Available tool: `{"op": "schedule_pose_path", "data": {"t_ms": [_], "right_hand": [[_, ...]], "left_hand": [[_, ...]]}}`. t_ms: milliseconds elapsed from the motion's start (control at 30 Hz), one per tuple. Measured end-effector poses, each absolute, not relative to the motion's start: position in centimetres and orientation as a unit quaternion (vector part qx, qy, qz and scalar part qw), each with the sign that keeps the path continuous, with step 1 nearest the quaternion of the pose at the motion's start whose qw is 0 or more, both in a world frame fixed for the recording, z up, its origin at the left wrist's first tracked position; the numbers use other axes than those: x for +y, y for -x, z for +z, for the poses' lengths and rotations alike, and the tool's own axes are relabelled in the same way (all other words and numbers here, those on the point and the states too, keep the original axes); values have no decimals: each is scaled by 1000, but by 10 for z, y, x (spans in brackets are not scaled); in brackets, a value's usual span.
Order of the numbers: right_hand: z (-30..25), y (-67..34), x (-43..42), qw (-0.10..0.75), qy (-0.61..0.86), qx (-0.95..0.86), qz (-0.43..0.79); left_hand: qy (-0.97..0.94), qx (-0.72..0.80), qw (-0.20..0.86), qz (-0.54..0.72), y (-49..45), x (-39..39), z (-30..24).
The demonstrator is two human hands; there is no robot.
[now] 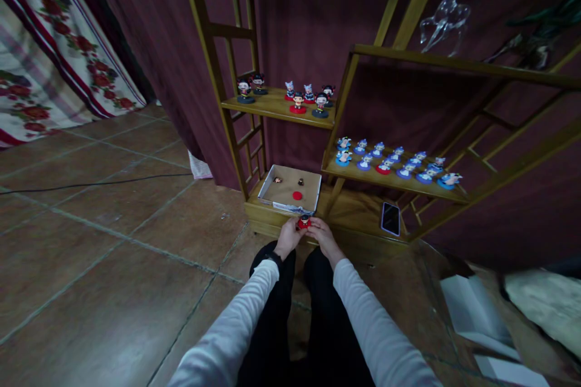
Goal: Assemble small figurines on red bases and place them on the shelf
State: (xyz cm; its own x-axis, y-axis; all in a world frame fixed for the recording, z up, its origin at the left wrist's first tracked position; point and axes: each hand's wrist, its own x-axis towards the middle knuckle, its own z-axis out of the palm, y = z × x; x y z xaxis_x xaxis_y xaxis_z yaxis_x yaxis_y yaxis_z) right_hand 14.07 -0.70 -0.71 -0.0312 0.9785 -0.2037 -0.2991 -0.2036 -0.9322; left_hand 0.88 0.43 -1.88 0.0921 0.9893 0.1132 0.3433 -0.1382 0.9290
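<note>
Sleeves (236, 326) lead to left hand (287, 236) and right hand (321, 234), both pinching the red-based figurine (304, 221), box (290, 189) just beyond at twelve o'clock.

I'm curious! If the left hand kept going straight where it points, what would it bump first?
The left hand would probably meet the near wall of the cardboard box just beyond the figurine it holds; depth is unclear.

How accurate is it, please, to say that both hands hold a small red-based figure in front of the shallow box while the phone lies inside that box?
Only the phone is misplaced: the head view shows it on the bottom shelf, right of the shallow box, not inside. The left hand and right hand do hold the red-based figure in front of it.
</note>
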Motion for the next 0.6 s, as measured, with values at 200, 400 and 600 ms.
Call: {"op": "schedule_pose_path", "data": {"t_ms": [200,400,600], "right_hand": [[-11,-140,-5,517,472,-368,612],[-9,-139,-6,515,477,-371,608],[-6,-137,-7,518,474,-367,610]], "left_hand": [[-649,539,357,401,-10,3,-17],[-675,537,337,379,-9,3,-17],[-648,506,389,416,-8,5,-22]]}}
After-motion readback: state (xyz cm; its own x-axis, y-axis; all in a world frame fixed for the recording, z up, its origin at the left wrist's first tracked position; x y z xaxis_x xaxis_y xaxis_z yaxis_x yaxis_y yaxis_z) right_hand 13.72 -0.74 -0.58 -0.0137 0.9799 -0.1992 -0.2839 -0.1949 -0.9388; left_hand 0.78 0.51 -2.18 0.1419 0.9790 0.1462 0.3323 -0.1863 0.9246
